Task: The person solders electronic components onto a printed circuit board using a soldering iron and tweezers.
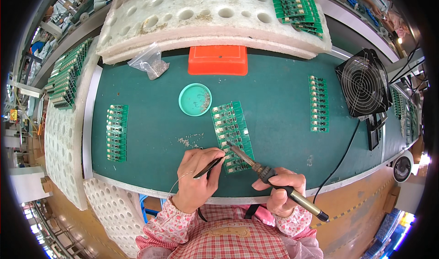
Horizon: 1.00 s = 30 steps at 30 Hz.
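Black tweezers [209, 166] are gripped in my left hand [195, 177], and a thin wire, likely solder, runs beside its fingers. My right hand [282, 189] is closed round a soldering iron [265, 171] with a black and brass-coloured handle. The iron's tip meets a green circuit board panel [232, 131] near its middle, close to my left fingertips. That panel lies slightly tilted on the green mat and carries a row of repeated small parts. Tiny loose components [189, 140] are scattered left of it. A round teal dish [195, 99] with small bits inside sits beyond them.
Similar board panels lie left [117, 133] and right [318, 103] on the mat. A red tray [217, 60] and a plastic bag [151, 62] are at the back, before a holed foam block [206, 28]. A black fan [364, 83] stands right, with its cable [340, 163] trailing nearby.
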Each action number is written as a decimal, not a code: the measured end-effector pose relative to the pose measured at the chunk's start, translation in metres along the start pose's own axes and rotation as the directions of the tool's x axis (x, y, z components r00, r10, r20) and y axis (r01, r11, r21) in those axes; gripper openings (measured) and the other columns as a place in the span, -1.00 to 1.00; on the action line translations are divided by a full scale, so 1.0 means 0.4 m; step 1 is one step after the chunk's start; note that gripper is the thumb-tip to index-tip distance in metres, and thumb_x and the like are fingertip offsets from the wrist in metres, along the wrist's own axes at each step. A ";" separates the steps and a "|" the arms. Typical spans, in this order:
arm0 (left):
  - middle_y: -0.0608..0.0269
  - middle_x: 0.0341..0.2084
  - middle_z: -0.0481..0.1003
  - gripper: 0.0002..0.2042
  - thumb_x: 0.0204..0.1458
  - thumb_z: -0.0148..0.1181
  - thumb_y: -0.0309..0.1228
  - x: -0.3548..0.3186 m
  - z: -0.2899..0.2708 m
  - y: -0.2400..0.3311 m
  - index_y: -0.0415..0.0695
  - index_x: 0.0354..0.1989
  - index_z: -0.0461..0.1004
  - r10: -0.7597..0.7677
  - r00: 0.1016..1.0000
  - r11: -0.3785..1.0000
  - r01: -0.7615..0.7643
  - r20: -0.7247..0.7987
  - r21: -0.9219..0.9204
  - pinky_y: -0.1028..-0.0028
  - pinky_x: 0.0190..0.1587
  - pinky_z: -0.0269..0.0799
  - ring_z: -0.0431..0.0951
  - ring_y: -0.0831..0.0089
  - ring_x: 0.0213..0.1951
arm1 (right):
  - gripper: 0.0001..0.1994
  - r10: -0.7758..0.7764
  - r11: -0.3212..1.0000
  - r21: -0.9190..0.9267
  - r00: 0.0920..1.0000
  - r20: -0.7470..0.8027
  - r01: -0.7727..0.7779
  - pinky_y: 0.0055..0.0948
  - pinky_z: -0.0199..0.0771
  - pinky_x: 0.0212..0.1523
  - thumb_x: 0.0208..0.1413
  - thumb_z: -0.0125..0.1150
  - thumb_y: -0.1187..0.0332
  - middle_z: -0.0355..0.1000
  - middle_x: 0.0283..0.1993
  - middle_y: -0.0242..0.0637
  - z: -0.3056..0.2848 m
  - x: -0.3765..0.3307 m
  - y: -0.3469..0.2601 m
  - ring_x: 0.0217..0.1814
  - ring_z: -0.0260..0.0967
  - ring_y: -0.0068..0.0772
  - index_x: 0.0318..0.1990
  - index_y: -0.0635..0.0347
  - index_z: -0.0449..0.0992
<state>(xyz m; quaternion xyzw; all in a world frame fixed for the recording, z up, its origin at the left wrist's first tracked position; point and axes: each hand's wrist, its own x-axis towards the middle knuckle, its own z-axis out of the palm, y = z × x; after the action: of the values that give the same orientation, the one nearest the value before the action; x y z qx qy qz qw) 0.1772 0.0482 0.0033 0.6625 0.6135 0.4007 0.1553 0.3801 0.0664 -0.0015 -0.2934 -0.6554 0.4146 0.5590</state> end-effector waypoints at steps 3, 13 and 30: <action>0.19 -0.28 0.62 -0.79 -0.06 0.34 -0.67 0.000 0.000 0.001 -0.18 -0.24 0.58 0.001 1.000 1.000 -0.001 -0.001 -0.005 0.32 -0.17 0.47 0.57 0.17 -0.25 | -0.74 -0.010 1.000 0.003 1.000 -0.007 0.010 -0.34 0.58 -0.48 0.33 0.15 0.23 0.59 -0.46 -0.17 -0.001 0.000 0.001 -0.53 0.55 -0.30 -0.08 0.28 0.42; 0.21 -0.26 0.62 -0.67 -0.12 0.37 -0.70 -0.002 0.001 -0.010 -0.16 -0.15 0.55 0.045 0.999 0.999 -0.045 -0.001 0.001 0.33 -0.12 0.45 0.59 0.24 -0.29 | -0.87 0.046 0.962 -0.267 0.998 -0.048 -0.058 -0.47 0.42 -0.62 0.25 0.21 0.36 0.47 -0.64 -0.37 0.005 0.009 -0.016 -0.68 0.42 -0.46 -0.25 0.23 0.50; 0.22 -0.27 0.62 -0.76 -0.08 0.33 -0.69 -0.001 0.003 -0.006 -0.16 -0.22 0.59 -0.002 1.000 1.000 0.001 -0.017 -0.029 0.34 -0.18 0.45 0.57 0.21 -0.26 | -0.80 -0.054 0.919 -0.380 0.989 0.135 0.102 -0.50 0.40 -0.64 0.30 0.18 0.27 0.43 -0.70 -0.47 0.020 0.024 -0.003 -0.68 0.46 -0.51 -0.24 0.23 0.48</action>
<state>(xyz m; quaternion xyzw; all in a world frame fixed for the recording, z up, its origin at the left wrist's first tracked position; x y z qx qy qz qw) 0.1766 0.0485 0.0007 0.6564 0.6092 0.4151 0.1601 0.3702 0.0723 0.0039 -0.3456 -0.7681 0.2721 0.4654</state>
